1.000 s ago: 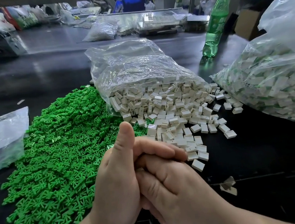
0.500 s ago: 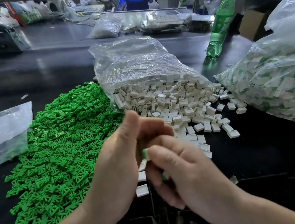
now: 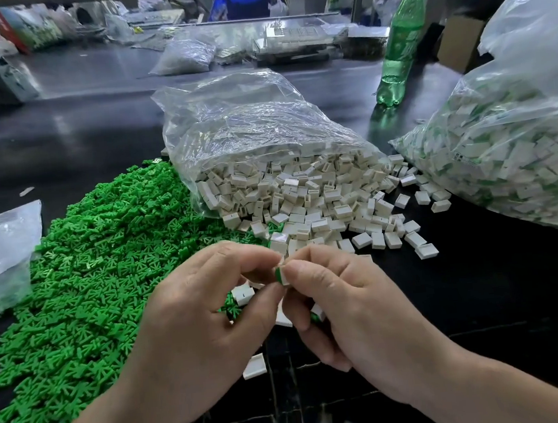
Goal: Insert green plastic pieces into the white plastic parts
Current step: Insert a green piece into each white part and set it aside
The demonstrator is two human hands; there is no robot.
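A wide heap of green plastic pieces covers the black table on the left. White plastic parts spill from an open clear bag in the middle. My left hand and my right hand meet in front of the heap, fingertips together. Between them they pinch one small white part with a green piece in it. Further white parts show in and under my curled fingers. One white part lies on the table below my hands.
A large clear bag of white-and-green parts fills the right side. A green bottle stands behind it. A flat plastic bag lies at the left edge. More bags and boxes crowd the far end of the table.
My hands were clasped tightly together a second ago. They have since spread apart and risen, and the white part with its green piece is now pinched at the fingertips.
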